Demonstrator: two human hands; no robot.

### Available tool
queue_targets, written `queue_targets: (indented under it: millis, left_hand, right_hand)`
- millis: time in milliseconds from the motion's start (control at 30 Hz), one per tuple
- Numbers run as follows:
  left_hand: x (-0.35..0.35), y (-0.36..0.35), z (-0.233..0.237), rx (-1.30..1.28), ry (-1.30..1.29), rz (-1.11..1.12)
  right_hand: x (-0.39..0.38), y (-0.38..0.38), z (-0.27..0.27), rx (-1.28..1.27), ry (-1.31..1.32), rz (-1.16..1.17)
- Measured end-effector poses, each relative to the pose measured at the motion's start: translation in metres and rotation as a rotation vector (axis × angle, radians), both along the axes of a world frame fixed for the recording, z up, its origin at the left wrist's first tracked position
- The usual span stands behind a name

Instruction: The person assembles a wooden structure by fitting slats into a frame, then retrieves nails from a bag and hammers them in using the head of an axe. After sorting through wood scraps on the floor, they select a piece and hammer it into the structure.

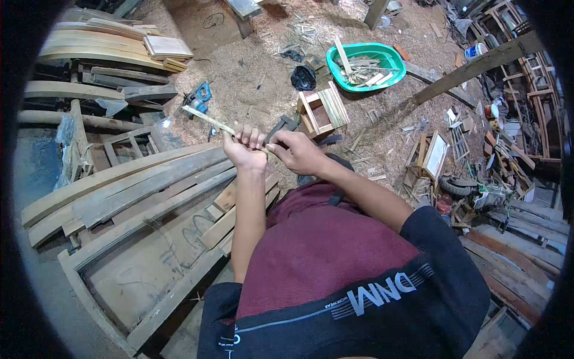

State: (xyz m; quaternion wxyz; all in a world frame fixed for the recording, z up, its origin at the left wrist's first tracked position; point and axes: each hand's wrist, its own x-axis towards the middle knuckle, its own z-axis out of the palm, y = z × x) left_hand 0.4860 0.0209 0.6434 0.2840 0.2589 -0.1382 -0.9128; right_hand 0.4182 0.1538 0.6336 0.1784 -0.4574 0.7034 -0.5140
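A thin, pale wooden strip (206,116) slants out to the upper left from my left hand (246,151), whose fingers are curled around it, palm up. My right hand (296,151) is closed close beside it, thumb and fingertips right at the near end of the strip. From the right fingers a dark narrow tool (280,127) with a wider end sticks out; its lower part is hidden, and I cannot tell its kind. Beyond the strip's far end, a blue power tool (200,96) lies on the floor.
A small wooden stool-like frame (323,110) stands ahead, near a green tub (399,63) of wood offcuts. Long boards and a panelled wooden frame (72,263) lie at my left. A slanting post (478,67), scrap wood and a tyre (459,185) are on the right. Shavings cover the floor.
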Motion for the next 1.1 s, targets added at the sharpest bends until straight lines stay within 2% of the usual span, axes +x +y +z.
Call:
queue_targets:
  millis: [133, 200, 333, 400, 433, 467, 533, 667, 733, 800, 833, 933, 967, 1067, 1100]
  left_hand:
    - [0.009, -0.007, 0.01, -0.005, 0.073, 0.013]
    - [0.008, -0.009, 0.02, -0.03, 0.092, 0.006]
    - [0.002, -0.021, 0.027, -0.11, 0.154, -0.005]
    - [-0.003, -0.027, 0.035, -0.119, 0.151, 0.023]
    - [-0.004, -0.033, 0.035, -0.145, 0.14, 0.021]
    - [-0.005, -0.04, 0.034, -0.121, 0.152, 0.039]
    - [-0.01, -0.053, 0.034, -0.07, 0.178, 0.076]
    - [-0.023, -0.079, 0.03, -0.033, 0.178, 0.089]
    - [-0.047, -0.095, 0.023, -0.014, 0.171, 0.049]
    - [-0.068, -0.106, 0.018, 0.012, 0.16, 0.027]
    - [-0.076, -0.114, 0.012, -0.047, 0.247, -0.044]
    - [-0.111, -0.133, 0.015, -0.16, -0.204, 0.023]
    - [-0.115, -0.154, -0.015, -0.278, -0.252, -0.01]
    - [-0.142, -0.181, -0.024, -1.08, -0.675, 0.27]
    - [-0.141, -0.183, 0.005, -1.42, -0.684, 0.196]
  right_hand:
    - [0.001, -0.004, 0.009, 0.011, -0.195, 0.016]
    - [-0.005, -0.007, 0.017, 0.004, -0.208, 0.101]
    - [-0.014, -0.022, 0.022, -0.02, -0.136, 0.11]
    - [-0.02, -0.029, 0.028, 0.062, -0.233, 0.158]
    - [-0.02, -0.036, 0.021, -0.061, -0.268, 0.126]
    - [-0.029, -0.036, 0.022, 0.045, -0.39, 0.169]
    - [-0.034, -0.047, 0.025, -0.129, -0.647, 0.164]
    - [-0.049, -0.065, 0.036, -0.039, -0.4, 0.19]
    - [-0.067, -0.088, 0.026, -0.009, -0.21, 0.146]
    - [-0.081, -0.101, 0.022, -0.044, -0.125, 0.025]
    - [-0.093, -0.107, 0.021, -0.075, -0.066, -0.011]
    - [-0.13, -0.125, 0.034, -0.073, 0.072, -0.056]
    - [-0.142, -0.131, 0.04, -0.07, 0.12, -0.054]
    - [-0.171, -0.148, 0.054, 0.027, 0.215, -0.009]
    - [-0.181, -0.156, 0.053, 0.014, 0.245, 0.015]
